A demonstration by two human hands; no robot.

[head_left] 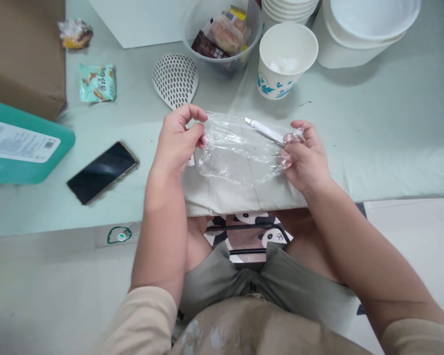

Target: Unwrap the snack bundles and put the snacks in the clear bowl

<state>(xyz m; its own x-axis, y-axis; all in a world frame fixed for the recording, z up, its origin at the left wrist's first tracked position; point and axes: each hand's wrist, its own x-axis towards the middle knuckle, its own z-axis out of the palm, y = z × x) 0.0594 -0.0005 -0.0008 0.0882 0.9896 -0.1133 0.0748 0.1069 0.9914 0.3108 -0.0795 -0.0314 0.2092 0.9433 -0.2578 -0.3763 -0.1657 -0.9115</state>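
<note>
A crinkled clear plastic bag (240,158) is stretched between my two hands above the front of the table. Its left end is pinched by the thumb and fingers of my left hand (181,138). My right hand (307,158) grips the other end, fingers closed. A slim white-and-silver stick-like thing (262,129) shows at the bag's upper right, close to my right fingers; whether it lies on the cloth or is held, I cannot tell. Behind my left hand lies a white perforated skimmer (175,79), its handle mostly hidden.
Paper cup (281,59), stacked white tubs (348,44) and a clear bowl (222,54) of wrapped snacks stand at the back. At left are a phone (102,172), a teal snack packet (97,84), another wrapped snack (75,34), a green container (25,148) and a cardboard box (25,54).
</note>
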